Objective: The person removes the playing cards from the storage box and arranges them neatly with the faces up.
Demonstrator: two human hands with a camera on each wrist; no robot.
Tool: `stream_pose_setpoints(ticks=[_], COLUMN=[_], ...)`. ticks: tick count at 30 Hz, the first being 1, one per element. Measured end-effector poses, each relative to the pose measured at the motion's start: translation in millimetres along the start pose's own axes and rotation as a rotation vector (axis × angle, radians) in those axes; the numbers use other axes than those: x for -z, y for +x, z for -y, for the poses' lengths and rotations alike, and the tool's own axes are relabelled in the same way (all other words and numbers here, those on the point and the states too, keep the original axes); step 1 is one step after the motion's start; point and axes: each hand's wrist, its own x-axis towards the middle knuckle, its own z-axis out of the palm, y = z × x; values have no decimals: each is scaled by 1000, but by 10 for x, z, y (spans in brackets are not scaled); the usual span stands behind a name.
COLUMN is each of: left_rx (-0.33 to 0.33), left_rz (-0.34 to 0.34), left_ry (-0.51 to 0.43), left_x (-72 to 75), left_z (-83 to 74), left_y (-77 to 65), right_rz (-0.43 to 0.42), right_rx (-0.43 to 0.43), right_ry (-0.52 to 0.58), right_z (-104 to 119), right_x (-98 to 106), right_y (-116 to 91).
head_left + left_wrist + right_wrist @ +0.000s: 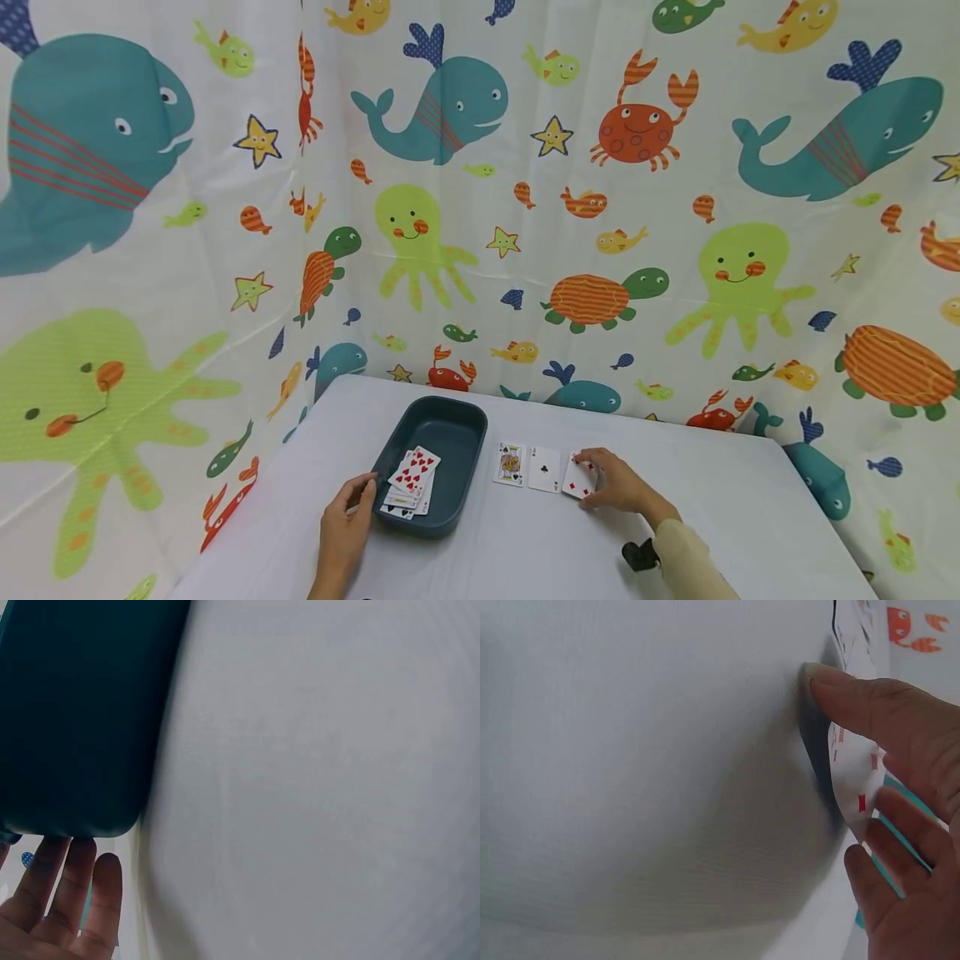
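Low in the middle of the head picture, the right hand (621, 483) has a red diamond card (576, 485) between its thumb and fingers. The right wrist picture shows that card bending, so I think the pinch is a bit tight. If it squeezes harder, the card could get a crease or pop out.

The diamond card is last on the right of a short row. Just left of it is a card with a black club (543, 469), and next comes a picture card (511, 464). They lie flat on the white table (525, 550). A sideways bump from the fingers could knock the row crooked.

Left of the row is a dark box (452, 487). Inside, a messy pile of cards (415, 471) sits near its lower left, with red hearts on top. The left hand (347, 521) touches the box's left side with its fingertips. I can't tell if its thumb pinches the rim. A hard push there could slide the box into the row, or make the loose pile slip.
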Motion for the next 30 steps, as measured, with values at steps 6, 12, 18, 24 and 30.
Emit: stream_pose_setpoints(ticks=[6,12,18,24,30], left_rx=[-12,-32,-31,-47,-50], left_rz=[-9,-21,-22,-28,-29], left_ry=[10,17,18,13,5], left_x=[-3,3,8,7,11], left_z=[-1,-18,-23,-12,-6], left_y=[-12,-27,-27,-18,-14], right_rz=[80,133,149,157,152], right_rx=[36,34,15,-7,1], right_ry=[-59,-50,-71,-68,-55], right_z=[-6,8,6,16,23], right_x=[42,82,87,91,95], right_y=[65,100,129,142,146])
